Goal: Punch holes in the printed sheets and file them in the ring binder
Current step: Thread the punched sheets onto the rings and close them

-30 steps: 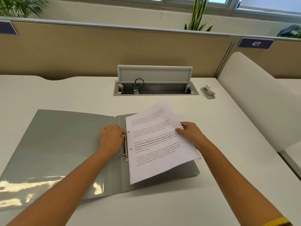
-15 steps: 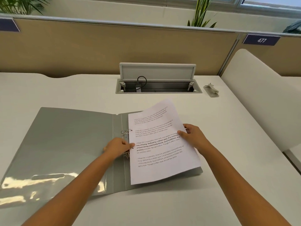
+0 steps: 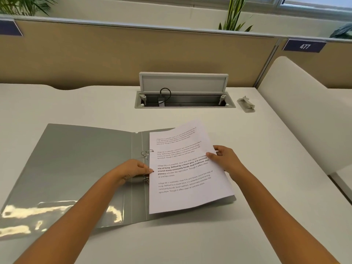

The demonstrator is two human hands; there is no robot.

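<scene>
Over the right half of the open ring binder (image 3: 76,168) sit the printed sheets (image 3: 187,168), their left edge right at the ring mechanism (image 3: 146,154), their far corner tilted away past the binder's top edge. Right hand (image 3: 226,161) pinches the sheets' right edge, thumb on top of the text, fingers curled underneath. Left hand (image 3: 131,170) is at the rings, fingertips closed against the sheets' left edge; whether it grips the paper or the lower ring, I cannot tell. Upper ring stands clear, just beyond that hand. Binder lies flat and grey on the white desk (image 3: 247,235). Beyond the binder, the cable hatch (image 3: 183,92) is open, and right of it rests the hole punch (image 3: 246,104).
</scene>
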